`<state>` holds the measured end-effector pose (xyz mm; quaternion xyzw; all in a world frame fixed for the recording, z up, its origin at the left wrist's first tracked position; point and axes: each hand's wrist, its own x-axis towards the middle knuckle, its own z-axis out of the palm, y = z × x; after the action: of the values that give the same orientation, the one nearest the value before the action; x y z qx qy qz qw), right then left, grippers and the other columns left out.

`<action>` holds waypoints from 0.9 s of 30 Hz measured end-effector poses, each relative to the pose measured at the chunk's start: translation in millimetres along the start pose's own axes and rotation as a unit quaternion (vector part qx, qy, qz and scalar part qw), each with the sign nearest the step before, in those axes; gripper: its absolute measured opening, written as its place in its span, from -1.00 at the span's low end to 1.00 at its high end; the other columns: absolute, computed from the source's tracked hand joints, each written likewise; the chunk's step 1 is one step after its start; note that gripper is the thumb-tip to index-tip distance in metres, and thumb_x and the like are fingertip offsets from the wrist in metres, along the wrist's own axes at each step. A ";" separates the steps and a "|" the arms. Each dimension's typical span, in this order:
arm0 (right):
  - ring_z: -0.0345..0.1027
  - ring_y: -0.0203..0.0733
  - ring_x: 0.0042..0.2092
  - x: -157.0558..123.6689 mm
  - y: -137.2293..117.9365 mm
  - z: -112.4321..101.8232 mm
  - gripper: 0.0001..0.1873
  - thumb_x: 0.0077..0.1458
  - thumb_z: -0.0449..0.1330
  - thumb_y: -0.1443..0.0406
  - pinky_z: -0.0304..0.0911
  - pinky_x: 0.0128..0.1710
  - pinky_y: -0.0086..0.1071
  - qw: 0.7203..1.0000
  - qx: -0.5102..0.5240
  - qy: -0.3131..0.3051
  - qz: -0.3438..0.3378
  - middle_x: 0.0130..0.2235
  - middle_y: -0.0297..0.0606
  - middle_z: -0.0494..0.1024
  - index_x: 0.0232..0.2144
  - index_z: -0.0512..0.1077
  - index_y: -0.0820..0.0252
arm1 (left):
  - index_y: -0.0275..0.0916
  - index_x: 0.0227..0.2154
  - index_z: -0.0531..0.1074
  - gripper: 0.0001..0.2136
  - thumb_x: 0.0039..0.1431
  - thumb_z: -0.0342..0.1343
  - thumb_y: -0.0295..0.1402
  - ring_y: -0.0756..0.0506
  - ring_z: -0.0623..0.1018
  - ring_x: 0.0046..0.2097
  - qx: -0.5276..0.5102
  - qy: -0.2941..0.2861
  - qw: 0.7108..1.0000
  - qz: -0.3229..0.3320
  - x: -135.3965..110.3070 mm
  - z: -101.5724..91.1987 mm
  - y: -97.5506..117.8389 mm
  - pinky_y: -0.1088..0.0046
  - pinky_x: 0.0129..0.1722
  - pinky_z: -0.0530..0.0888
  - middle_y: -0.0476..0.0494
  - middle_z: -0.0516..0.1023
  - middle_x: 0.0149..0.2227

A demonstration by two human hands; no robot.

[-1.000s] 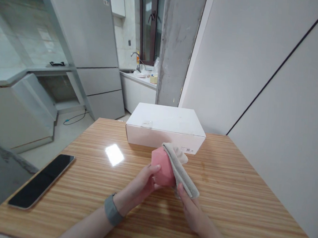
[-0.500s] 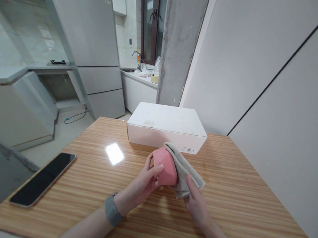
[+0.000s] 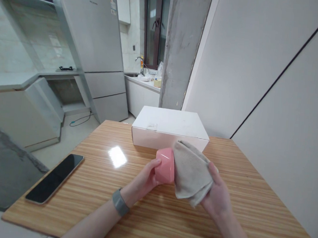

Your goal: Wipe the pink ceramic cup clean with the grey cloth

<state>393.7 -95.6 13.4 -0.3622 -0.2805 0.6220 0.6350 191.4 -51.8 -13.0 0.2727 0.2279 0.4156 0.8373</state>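
Note:
A small pink bowl (image 3: 166, 166) with faceted sides is held tilted on its side above the table. My left hand (image 3: 147, 176), with a grey band on its wrist, grips the bowl, thumb on the near outer side. My right hand (image 3: 217, 193) is closed on a folded beige-grey cloth (image 3: 191, 173), its thumb on top. The cloth's left edge lies right beside the bowl's right side; I cannot tell if they touch. The bowl's opening and most of my right fingers are hidden behind the cloth.
Behind the hands, a white cardboard box (image 3: 172, 122) sits on the striped wooden table (image 3: 251, 203). A black phone (image 3: 55, 178) lies near the table's left edge. Beyond stand a silver fridge (image 3: 91, 33) and a sink counter (image 3: 143, 92). A white wall (image 3: 257, 57) borders the right.
My right hand has moved right with the cloth, which now shows more of its flat face. The bowl has turned slightly in my left hand. The view has shifted a little.

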 end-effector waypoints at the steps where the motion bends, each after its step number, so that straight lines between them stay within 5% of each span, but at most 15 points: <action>1: 0.51 0.08 0.03 -0.7 -8.4 -3.3 -0.64 0.15 0.13 -0.02 0.32 0.14 -0.01 1.000 0.005 0.021 0.016 -0.17 -0.28 0.70 -0.22 0.61 -0.01 | -0.33 0.05 0.41 -0.61 0.23 0.12 -0.22 -0.14 0.53 -0.08 -0.009 -0.005 1.000 0.005 1.0 -0.4 1.1 0.32 -0.08 0.49 -0.30 0.53 0.02; 4: 0.45 0.08 0.10 -12.6 -26.3 -16.6 -0.51 0.16 -0.01 -0.10 0.34 0.12 0.00 0.997 -0.033 0.041 0.048 -0.08 -0.28 0.67 -0.22 0.61 -0.06 | -0.37 0.01 0.45 -0.63 0.23 0.11 -0.24 -0.14 0.54 -0.09 -0.015 0.008 1.000 -0.001 3.3 -1.6 2.1 0.35 -0.10 0.48 -0.28 0.58 -0.05; 8: 0.40 0.11 0.15 -42.0 -31.6 -43.9 -0.50 0.08 0.06 -0.09 0.36 0.08 -0.04 0.989 -0.076 0.009 0.127 0.02 -0.27 0.61 -0.08 0.57 -0.07 | -0.37 -0.07 0.49 -0.66 0.19 0.14 -0.23 -0.12 0.55 -0.20 -0.022 0.039 0.999 -0.020 5.3 -3.8 -1.8 0.38 -0.20 0.49 -0.23 0.61 -0.16; 11: 0.47 0.15 0.07 -58.2 -31.3 -68.0 -0.47 0.09 0.05 -0.07 0.33 0.08 0.05 0.969 -0.068 0.001 0.239 -0.03 -0.18 0.64 -0.04 0.54 0.01 | -0.38 -0.07 0.48 -0.66 0.21 0.13 -0.22 -0.10 0.55 -0.22 -0.016 0.017 0.999 -0.025 5.0 -3.2 -4.4 0.37 -0.21 0.49 -0.23 0.61 -0.18; 14: 0.52 0.15 0.00 -65.9 -34.4 -90.0 -0.48 0.06 0.10 -0.07 0.34 0.07 -0.01 0.953 -0.066 0.068 0.287 -0.12 -0.11 0.68 -0.13 0.57 0.10 | -0.39 -0.07 0.48 -0.66 0.23 0.11 -0.22 -0.10 0.54 -0.23 -0.002 -0.002 1.000 -0.028 4.8 -1.4 -5.9 0.35 -0.20 0.50 -0.23 0.60 -0.19; 18: 0.54 0.11 -0.03 -69.8 -44.8 -114.9 -0.40 -0.05 0.26 -0.06 0.44 -0.05 -0.15 0.938 -0.254 0.144 0.189 -0.04 -0.11 0.64 0.00 0.48 0.10 | -0.37 -0.07 0.49 -0.64 0.23 0.10 -0.18 -0.09 0.53 -0.22 0.032 0.001 0.999 -0.023 7.9 -2.8 -9.8 0.39 -0.20 0.49 -0.22 0.59 -0.18; 22: 0.51 0.14 -0.01 -70.5 -54.7 -138.9 -0.12 -0.25 0.37 0.01 0.42 -0.02 -0.16 0.870 -0.481 0.082 0.064 0.00 -0.08 0.61 0.14 0.34 0.16 | -0.37 -0.08 0.49 -0.61 0.20 0.12 -0.13 -0.08 0.52 -0.22 0.055 0.017 0.998 -0.018 10.6 -4.7 -11.5 0.40 -0.19 0.48 -0.23 0.58 -0.17; 27: 0.53 0.19 -0.05 -66.4 -59.9 -169.7 -0.35 -0.28 0.33 0.12 0.41 -0.05 -0.14 0.812 -0.580 0.053 0.028 -0.10 -0.08 0.65 -0.06 0.42 0.14 | -0.33 -0.10 0.48 -0.56 0.07 0.23 -0.10 -0.09 0.53 -0.25 0.111 0.043 0.993 -0.002 9.5 5.6 -4.9 0.42 -0.26 0.47 -0.22 0.57 -0.19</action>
<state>561.2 -178.2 -30.3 -0.7037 -0.5447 0.3411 0.3030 202.8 -48.0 -13.4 0.3454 0.3088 0.3971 0.7923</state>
